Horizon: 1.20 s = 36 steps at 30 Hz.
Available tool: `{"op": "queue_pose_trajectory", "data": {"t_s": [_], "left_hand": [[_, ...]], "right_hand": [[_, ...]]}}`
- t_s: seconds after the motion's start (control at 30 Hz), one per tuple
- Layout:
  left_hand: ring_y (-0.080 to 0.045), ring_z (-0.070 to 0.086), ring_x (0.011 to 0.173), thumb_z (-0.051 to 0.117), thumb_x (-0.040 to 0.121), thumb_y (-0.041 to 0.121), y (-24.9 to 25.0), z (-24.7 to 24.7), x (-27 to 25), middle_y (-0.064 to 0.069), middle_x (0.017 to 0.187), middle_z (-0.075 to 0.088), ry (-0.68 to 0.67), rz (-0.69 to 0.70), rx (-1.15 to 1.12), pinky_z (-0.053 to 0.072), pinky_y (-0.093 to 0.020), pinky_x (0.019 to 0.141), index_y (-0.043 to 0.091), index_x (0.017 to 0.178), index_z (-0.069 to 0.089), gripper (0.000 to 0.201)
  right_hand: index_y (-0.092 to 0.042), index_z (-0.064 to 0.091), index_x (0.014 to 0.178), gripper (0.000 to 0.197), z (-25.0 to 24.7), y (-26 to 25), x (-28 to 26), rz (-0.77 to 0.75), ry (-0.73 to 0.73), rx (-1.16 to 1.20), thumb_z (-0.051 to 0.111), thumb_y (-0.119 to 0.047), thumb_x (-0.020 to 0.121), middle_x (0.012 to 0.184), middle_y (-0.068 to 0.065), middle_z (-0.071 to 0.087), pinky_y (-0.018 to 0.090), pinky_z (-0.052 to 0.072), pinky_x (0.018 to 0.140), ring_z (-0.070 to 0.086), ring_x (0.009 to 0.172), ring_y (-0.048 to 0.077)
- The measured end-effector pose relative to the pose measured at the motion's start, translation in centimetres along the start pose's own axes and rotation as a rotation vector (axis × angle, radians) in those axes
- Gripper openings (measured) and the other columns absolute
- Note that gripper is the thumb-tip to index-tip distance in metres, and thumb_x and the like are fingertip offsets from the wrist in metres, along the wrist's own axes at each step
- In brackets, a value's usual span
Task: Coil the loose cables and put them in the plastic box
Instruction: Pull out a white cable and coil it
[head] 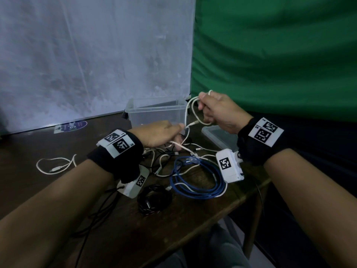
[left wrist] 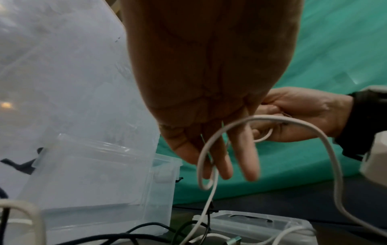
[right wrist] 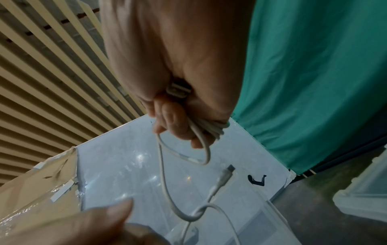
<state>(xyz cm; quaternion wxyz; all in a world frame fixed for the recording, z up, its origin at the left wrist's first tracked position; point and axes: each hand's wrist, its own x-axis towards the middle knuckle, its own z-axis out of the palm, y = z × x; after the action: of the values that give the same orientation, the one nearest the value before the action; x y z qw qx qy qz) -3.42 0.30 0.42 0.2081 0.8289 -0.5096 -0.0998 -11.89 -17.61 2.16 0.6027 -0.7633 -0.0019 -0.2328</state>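
I see my right hand (head: 220, 113) raised above the dark wooden bench (head: 193, 213), its fingers (right wrist: 178, 126) curled tight round several loops of a thin white charging cable (head: 190, 113). The right wrist view shows the wound strands bunched inside that fist, one loop hanging below it and the cable's plug end dangling free in the air.

My left hand (head: 158, 133) sits lower and just left of the right one. Its fingers (left wrist: 249, 159) look fairly straight and relaxed in the left wrist view, with the white cable looping across and touching them; whether they pinch it, I cannot tell.

The clear plastic box (head: 154, 113) stands open at the back of the bench, just behind both hands, and I see no cable inside it. Its clear flat lid (head: 218, 135) lies on the bench to the right of it.

In front of my hands lies a tangle of white and black leads, with a coiled blue cable (head: 195, 182) and a small black coil (head: 154, 200) nearer to me. A separate loose white cable (head: 56, 165) lies well apart on the left.
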Motion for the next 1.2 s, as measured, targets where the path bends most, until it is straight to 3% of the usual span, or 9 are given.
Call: {"op": "queue_pose_trajectory", "data": {"t_s": [0.13,0.23,0.33,0.47,0.6,0.73,0.83,1.0,1.2], "left_hand": [[-0.033,0.062,0.09,0.037,0.099,0.037,-0.7,0.3,0.5,-0.019,0.092,0.067,0.097,-0.052,0.212,0.049,-0.037,0.082,0.001,0.087,0.064,0.047],[-0.028,0.059,0.11,0.051,0.094,0.016,-1.1,0.2,0.7,-0.013,0.117,0.066,0.232,-0.003,0.209,0.047,-0.035,0.092,0.004,0.103,0.069,0.023],[-0.024,0.055,0.12,0.053,0.093,0.01,-1.6,0.0,0.7,-0.009,0.132,0.057,0.349,0.014,0.186,0.043,-0.03,0.099,0.003,0.116,0.065,0.027],[-0.024,0.049,0.127,0.054,0.092,0.007,-1.7,-0.3,0.8,-0.013,0.138,0.051,0.454,0.045,0.228,0.038,-0.027,0.101,-0.001,0.116,0.064,0.028],[-0.024,0.047,0.127,0.068,0.084,0.02,-1.9,-0.1,0.6,-0.008,0.143,0.047,0.324,-0.023,0.322,0.036,-0.03,0.101,0.005,0.124,0.06,0.044],[-0.026,0.052,0.12,0.073,0.079,0.035,-2.0,0.7,0.4,-0.009,0.13,0.057,0.261,-0.079,0.259,0.043,-0.035,0.096,0.014,0.129,0.055,0.057],[-0.029,0.06,0.103,0.067,0.082,0.045,-1.4,1.4,0.5,-0.006,0.087,0.062,0.315,-0.032,0.22,0.045,-0.035,0.089,0.023,0.123,0.06,0.047],[-0.028,0.051,0.111,0.051,0.091,0.046,-1.2,1.7,1.6,0.001,0.11,0.067,0.475,-0.036,0.348,0.03,-0.039,0.087,0.034,0.103,0.068,0.024],[-0.028,0.05,0.101,0.053,0.091,0.032,-2.4,1.0,1.1,0.004,0.087,0.062,0.566,-0.044,0.298,0.028,-0.038,0.083,0.025,0.088,0.057,0.008]], "right_hand": [[-0.009,0.048,0.071,0.035,-0.1,0.4,-0.5,0.057,-0.132,-0.083,0.039,-0.02,0.102,0.036,-0.01,0.03,0.02,0.025,0.042,0.025,0.036,0.006],[-0.008,0.05,0.069,0.035,-0.4,1.0,-0.8,0.12,-0.185,-0.164,0.042,-0.019,0.101,0.039,-0.008,0.031,0.022,0.023,0.044,0.025,0.037,0.008],[-0.007,0.053,0.068,0.034,-0.6,1.6,-1.1,0.187,-0.253,-0.297,0.046,-0.018,0.099,0.04,-0.007,0.034,0.021,0.025,0.043,0.028,0.04,0.01],[-0.008,0.058,0.068,0.032,-0.4,1.8,-1.6,0.198,-0.339,-0.456,0.049,-0.018,0.098,0.041,-0.007,0.04,0.024,0.029,0.047,0.034,0.042,0.01],[-0.006,0.055,0.076,0.03,-0.2,1.2,-1.6,0.111,-0.295,-0.202,0.041,-0.016,0.101,0.042,-0.01,0.039,0.018,0.031,0.046,0.034,0.04,0.005],[-0.004,0.052,0.081,0.03,-0.5,0.4,-1.1,0.049,-0.233,0.0,0.037,-0.018,0.102,0.046,-0.008,0.037,0.017,0.031,0.046,0.032,0.042,0.005],[-0.004,0.053,0.082,0.03,-0.4,0.3,-1.1,0.025,-0.256,0.028,0.037,-0.018,0.102,0.047,-0.007,0.038,0.016,0.033,0.046,0.033,0.043,0.006],[-0.003,0.053,0.083,0.03,-0.5,0.3,-1.3,0.014,-0.265,0.085,0.036,-0.018,0.102,0.048,-0.007,0.039,0.016,0.033,0.047,0.032,0.045,0.006],[-0.01,0.049,0.072,0.034,-2.1,0.7,-0.9,0.02,-0.013,0.006,0.038,-0.021,0.103,0.041,-0.013,0.033,0.017,0.028,0.043,0.026,0.039,0.004]]}}
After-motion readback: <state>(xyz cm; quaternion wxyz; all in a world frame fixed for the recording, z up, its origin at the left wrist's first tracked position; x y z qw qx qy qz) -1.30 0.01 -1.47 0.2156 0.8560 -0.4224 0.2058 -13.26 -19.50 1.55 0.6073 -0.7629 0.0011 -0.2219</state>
